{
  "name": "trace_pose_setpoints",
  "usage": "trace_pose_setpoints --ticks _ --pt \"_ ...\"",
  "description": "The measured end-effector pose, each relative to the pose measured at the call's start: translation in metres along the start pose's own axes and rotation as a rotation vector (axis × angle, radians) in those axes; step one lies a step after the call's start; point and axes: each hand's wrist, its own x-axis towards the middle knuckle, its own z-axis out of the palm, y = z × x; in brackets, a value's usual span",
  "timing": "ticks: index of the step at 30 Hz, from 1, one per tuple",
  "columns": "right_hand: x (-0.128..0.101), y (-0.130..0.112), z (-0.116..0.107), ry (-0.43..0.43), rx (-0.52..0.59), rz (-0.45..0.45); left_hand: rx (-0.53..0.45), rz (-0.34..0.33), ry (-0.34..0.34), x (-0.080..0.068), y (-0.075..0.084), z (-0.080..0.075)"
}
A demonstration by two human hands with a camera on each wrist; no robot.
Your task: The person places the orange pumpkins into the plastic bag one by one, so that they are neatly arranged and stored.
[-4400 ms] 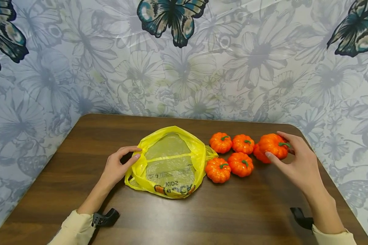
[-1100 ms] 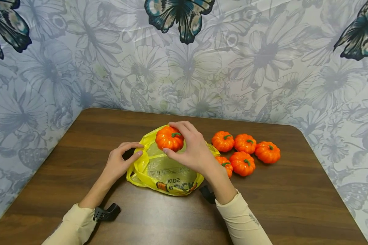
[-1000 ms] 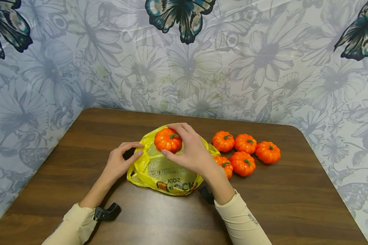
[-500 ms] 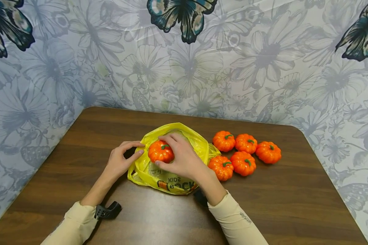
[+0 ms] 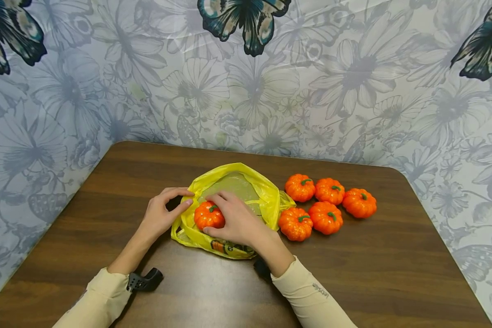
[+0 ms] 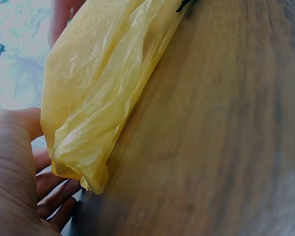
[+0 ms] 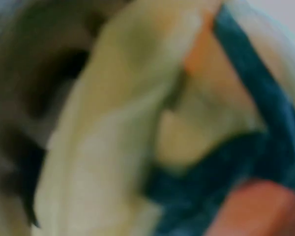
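A yellow plastic bag [image 5: 268,196] lies on the table with its mouth spread wide. At its left rim, my left hand [image 5: 161,214] pinches the plastic between thumb and fingers; the left wrist view shows the bag's creased side [image 6: 93,93] against that hand. My right hand [image 5: 239,219] grips a small orange toy pumpkin [image 5: 207,217] with a green stem, low inside the bag's mouth near the left side. Part of the pumpkin is hidden behind the fingers. The right wrist view is blurred, with yellow plastic [image 7: 108,147] filling much of it.
Several more orange pumpkins [image 5: 327,217] stand grouped on the brown wooden table [image 5: 393,255], just right of the bag. The nearest pumpkin [image 5: 295,224] almost touches the bag. Behind the table's far edge hangs a floral wall covering [image 5: 250,105] with butterflies.
My right hand picked up a pumpkin from the right end of the group, carried it left over the bag and lowered it into the mouth. The left hand has stayed at the rim.
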Motion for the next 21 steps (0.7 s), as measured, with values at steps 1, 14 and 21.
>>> trace_pose_setpoints --ticks 1,14,21 --pt "0.0001 -0.0001 0.0009 0.003 -0.004 -0.003 -0.001 0.001 0.001 0.0001 0.0001 0.0000" --pt "-0.0026 -0.0020 0.0025 -0.032 -0.007 -0.010 -0.001 -0.004 -0.004 -0.0002 -0.0013 0.0004" --pt "-0.0036 -0.0024 0.0003 -0.029 0.013 0.009 0.001 -0.008 -0.003 -0.0004 -0.0027 0.0005"
